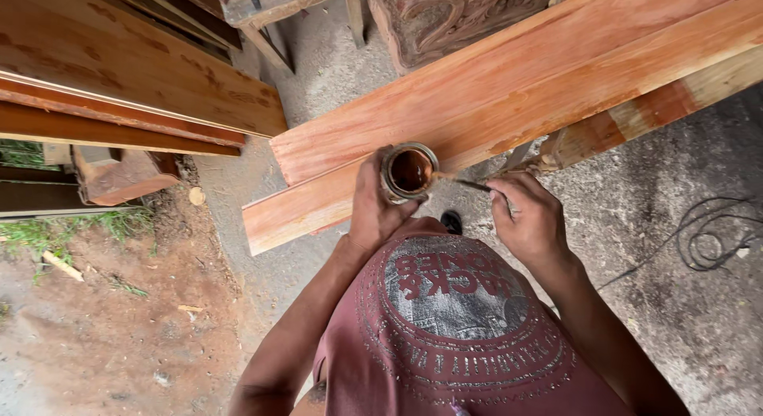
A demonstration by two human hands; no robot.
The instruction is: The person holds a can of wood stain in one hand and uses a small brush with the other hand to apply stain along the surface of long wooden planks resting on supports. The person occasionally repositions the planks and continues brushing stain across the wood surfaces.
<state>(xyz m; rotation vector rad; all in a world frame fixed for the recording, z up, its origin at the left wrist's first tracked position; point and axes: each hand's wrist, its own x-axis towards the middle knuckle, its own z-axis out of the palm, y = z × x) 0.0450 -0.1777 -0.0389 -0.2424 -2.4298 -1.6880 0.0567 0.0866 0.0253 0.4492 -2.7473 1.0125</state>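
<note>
The small round tin (409, 171) of brown stain stands upright, its open mouth facing up at me, just off the near edge of the long reddish plank (509, 98). My left hand (373, 209) wraps around its side, fingers clenched on it, holding it in the air rather than resting it on anything. A thin brush (465, 183) lies nearly level, its long axis running left to right: the tip points left and touches the tin's right rim, the handle runs right into my right hand (531, 217), whose fingers pinch it tight. The plank's long axis climbs from lower left to upper right, its stained face up, its lower left end hanging free over the concrete floor (683, 305). More boards (119, 74) are stacked at the upper left, and a black cable (715, 233) coils on the floor to my right.
</note>
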